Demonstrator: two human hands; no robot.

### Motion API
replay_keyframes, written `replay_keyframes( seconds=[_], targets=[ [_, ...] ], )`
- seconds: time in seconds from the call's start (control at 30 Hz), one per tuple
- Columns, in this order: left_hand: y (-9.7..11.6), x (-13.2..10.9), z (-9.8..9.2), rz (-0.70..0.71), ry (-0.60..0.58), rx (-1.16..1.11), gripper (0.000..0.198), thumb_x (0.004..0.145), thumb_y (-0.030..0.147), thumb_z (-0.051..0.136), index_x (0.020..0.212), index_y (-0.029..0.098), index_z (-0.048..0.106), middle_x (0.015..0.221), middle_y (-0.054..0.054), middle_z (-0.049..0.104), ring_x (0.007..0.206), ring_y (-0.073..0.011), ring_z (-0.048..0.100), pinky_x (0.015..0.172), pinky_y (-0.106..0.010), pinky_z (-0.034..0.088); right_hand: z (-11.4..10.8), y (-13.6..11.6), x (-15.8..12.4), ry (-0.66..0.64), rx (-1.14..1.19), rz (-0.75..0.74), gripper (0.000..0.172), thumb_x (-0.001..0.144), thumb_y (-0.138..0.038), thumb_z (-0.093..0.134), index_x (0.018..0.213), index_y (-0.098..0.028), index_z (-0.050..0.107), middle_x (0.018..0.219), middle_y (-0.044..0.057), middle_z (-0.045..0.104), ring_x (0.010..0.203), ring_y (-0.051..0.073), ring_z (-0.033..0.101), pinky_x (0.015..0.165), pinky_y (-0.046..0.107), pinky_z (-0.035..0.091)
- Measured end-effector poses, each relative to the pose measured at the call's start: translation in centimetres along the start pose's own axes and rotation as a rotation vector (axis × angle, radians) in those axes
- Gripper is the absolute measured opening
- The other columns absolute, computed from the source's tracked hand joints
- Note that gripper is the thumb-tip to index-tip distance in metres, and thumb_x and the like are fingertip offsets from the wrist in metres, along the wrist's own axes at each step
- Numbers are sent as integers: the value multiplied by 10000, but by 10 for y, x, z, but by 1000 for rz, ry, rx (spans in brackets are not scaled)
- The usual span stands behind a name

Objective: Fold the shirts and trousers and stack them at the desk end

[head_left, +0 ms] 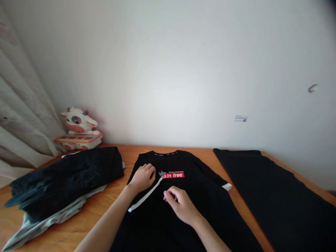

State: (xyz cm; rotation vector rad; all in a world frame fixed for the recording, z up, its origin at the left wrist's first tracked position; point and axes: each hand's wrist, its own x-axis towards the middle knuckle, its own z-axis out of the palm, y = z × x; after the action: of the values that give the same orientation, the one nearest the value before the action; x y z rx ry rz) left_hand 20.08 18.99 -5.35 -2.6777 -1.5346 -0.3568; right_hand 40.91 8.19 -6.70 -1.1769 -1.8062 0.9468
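Observation:
A black T-shirt [168, 224] lies spread out on the table, its collar toward the wall and a red printed label with white lettering on the chest. Its left sleeve is folded inward, so the white cuff [145, 200] slants across the front; the other sleeve points out to the right. My left hand [143, 177] is on the folded shoulder, fingers curled against the fabric and fingertips partly hidden. Just below the print, my right hand [181, 204] is held over the shirt with its fingers curled in and thumb against them; no cloth shows in it.
On the left of the wooden table [64, 229] is a pile of dark and grey clothes [76, 171]. Behind it stands a cow-shaped toy keyboard [80, 131] beside a curtain [23, 105]. Another black garment [273, 192] lies flat on the right. A white wall [168, 77] closes off the back.

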Motion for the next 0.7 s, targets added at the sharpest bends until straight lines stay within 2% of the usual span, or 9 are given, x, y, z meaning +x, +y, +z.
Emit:
replay_keyframes(
  seconds=[0.1, 0.17, 0.23, 0.3, 0.37, 0.47, 0.57, 0.63, 0.7],
  targets=[
    [30, -1, 6, -272, 20, -47, 270, 961, 322, 508, 1076, 179, 707, 1137, -126, 705, 1077, -290, 652, 936, -414, 509, 0, -2, -3, 6, -4, -14, 398, 1022, -506, 480, 853, -211, 688, 837, 21, 704, 750, 159, 646, 650, 253, 441],
    [45, -6, 16, -296, 52, -42, 360, 985, 352, 490, 1233, 170, 676, 1325, -151, 661, 1246, -314, 600, 1049, -454, 468, -5, -2, -4, 32, -39, -31, 392, 1021, -504, 474, 849, -215, 675, 827, 21, 703, 741, 160, 645, 646, 253, 447],
    [53, -13, 25, -237, 64, -4, 447, 1004, 366, 472, 1380, 166, 609, 1494, -162, 560, 1403, -327, 491, 1169, -493, 370, -19, 2, -4, 108, -102, -44, 369, 1012, -503, 476, 866, -220, 663, 830, 24, 701, 712, 158, 636, 652, 260, 460],
    [54, -19, 29, -187, 39, 17, 498, 1015, 390, 461, 1450, 168, 562, 1559, -165, 494, 1467, -331, 423, 1218, -514, 306, -42, 11, -4, 289, -180, -27, 350, 991, -520, 475, 947, -223, 656, 846, 29, 700, 653, 154, 611, 656, 277, 475],
    [52, -22, 30, -176, 15, 20, 510, 1025, 406, 440, 1465, 176, 556, 1567, -162, 485, 1476, -331, 414, 1218, -520, 313, -73, 24, -6, 559, -281, 38, 379, 958, -539, 465, 1057, -214, 633, 876, 45, 706, 607, 160, 589, 663, 306, 489],
    [49, -21, 28, -164, 8, 21, 510, 1026, 413, 433, 1469, 192, 559, 1568, -155, 485, 1479, -332, 411, 1217, -528, 317, -120, 49, -19, 877, -528, 214, 391, 898, -491, 461, 1111, -197, 604, 966, 102, 716, 709, 217, 639, 731, 361, 507],
    [48, -20, 30, -152, 28, 2, 508, 1016, 415, 451, 1457, 196, 574, 1558, -159, 496, 1473, -343, 418, 1216, -537, 317, -152, 69, -38, 883, -735, 530, 407, 896, -454, 445, 1145, -174, 605, 1081, 175, 696, 951, 314, 678, 759, 407, 522],
    [47, -20, 32, -150, 50, -13, 501, 1010, 412, 461, 1446, 198, 582, 1549, -160, 507, 1469, -349, 423, 1214, -546, 318, -162, 77, -48, 821, -793, 694, 452, 905, -519, 447, 1102, -162, 643, 1077, 216, 688, 987, 376, 676, 733, 452, 529],
    [47, -21, 34, -150, 58, -19, 495, 1007, 410, 467, 1443, 204, 583, 1547, -155, 511, 1470, -348, 422, 1214, -547, 317, -165, 83, -53, 772, -822, 761, 571, 884, -655, 460, 1036, -154, 689, 1052, 245, 690, 976, 424, 677, 732, 503, 532]
  ],
)
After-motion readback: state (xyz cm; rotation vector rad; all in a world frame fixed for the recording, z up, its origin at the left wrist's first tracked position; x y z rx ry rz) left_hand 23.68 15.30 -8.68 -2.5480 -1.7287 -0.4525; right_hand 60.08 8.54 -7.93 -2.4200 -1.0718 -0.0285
